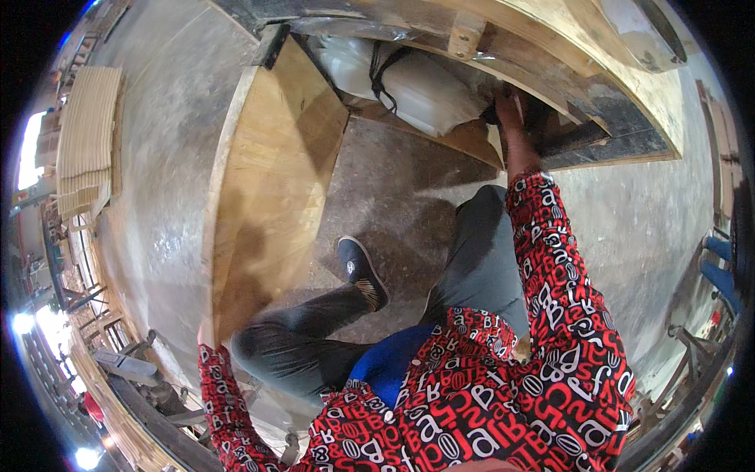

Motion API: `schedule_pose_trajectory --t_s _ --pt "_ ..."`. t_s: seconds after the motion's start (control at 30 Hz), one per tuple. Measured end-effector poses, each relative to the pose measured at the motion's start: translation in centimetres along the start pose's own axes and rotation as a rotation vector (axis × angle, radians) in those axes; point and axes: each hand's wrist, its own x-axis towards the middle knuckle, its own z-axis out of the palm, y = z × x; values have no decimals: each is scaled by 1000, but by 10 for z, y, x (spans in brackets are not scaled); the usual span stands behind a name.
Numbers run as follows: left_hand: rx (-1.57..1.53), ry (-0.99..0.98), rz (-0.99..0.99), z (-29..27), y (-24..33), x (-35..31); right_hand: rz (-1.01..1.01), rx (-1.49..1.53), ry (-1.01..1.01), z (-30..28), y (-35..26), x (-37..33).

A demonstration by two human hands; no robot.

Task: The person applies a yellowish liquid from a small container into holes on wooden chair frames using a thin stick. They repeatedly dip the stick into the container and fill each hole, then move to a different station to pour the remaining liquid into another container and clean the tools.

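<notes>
A plywood door (275, 173) stands swung out from a low wooden cabinet (645, 145). At the door's near left edge is my left hand (208, 333), touching it; most of the hand is blurred and its fingers are hidden. My right hand (510, 108) reaches into the cabinet's shadowed right side. Its fingers look curled beside something dark, too dim to name. Left of that hand, a bulky white plastic-looking bundle (425, 93) fills much of the opening. A black strap or cord (379, 79) lies across it.
My bent knees and one dark shoe (360, 267) are between the door and the cabinet on a grey concrete floor (385, 189). A stack of pale boards (88, 141) stands far left. Metal frames (696, 354) stand to the right, near another person's blue-clad legs (720, 267).
</notes>
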Motion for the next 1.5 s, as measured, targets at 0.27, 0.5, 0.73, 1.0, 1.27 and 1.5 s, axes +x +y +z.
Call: schedule_pose_trajectory --t_s 0.27,0.5,0.73,1.0,1.27,1.5 --pt "932 435 182 -7 41 -14 186 63 -122 5 11 23" --pt "21 -98 238 89 188 -14 523 335 -44 8 24 8" --pt "-522 -475 561 308 345 180 940 913 -43 42 -1 -13" --pt "-551 -569 415 405 467 294 211 390 -214 42 76 41" --pt "-636 -521 315 396 458 303 499 -48 -216 0 20 25" --pt "-513 -771 181 405 460 303 177 294 399 -30 -54 -31"
